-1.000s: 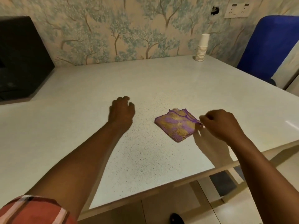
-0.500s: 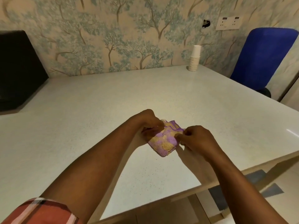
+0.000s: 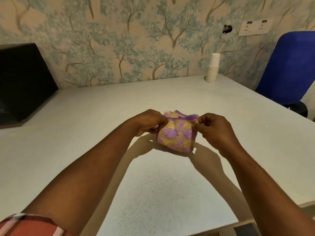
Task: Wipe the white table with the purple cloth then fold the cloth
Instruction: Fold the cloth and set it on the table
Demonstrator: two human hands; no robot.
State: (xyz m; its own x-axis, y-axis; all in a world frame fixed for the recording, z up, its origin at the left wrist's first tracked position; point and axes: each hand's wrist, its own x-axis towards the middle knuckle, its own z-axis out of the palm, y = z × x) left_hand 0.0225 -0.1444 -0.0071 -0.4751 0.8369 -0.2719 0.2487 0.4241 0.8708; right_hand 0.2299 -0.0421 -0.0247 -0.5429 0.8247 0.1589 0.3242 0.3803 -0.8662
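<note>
The purple and yellow cloth (image 3: 177, 135) hangs folded a little above the white table (image 3: 102, 116), near its middle. My left hand (image 3: 146, 122) pinches the cloth's upper left corner. My right hand (image 3: 216, 128) pinches its upper right corner. The cloth's top edge is stretched between the two hands and its lower part droops toward the table, casting a shadow beneath.
A stack of white paper cups (image 3: 213, 70) stands at the table's far right by the wallpapered wall. A blue chair (image 3: 289, 68) is beyond the right edge. A black object (image 3: 22, 80) sits at the far left. The table's near edge runs below my forearms.
The cloth lay flat on the table with only my right hand at it. Both hands then closed on it, and now they hold it lifted off the surface between them.
</note>
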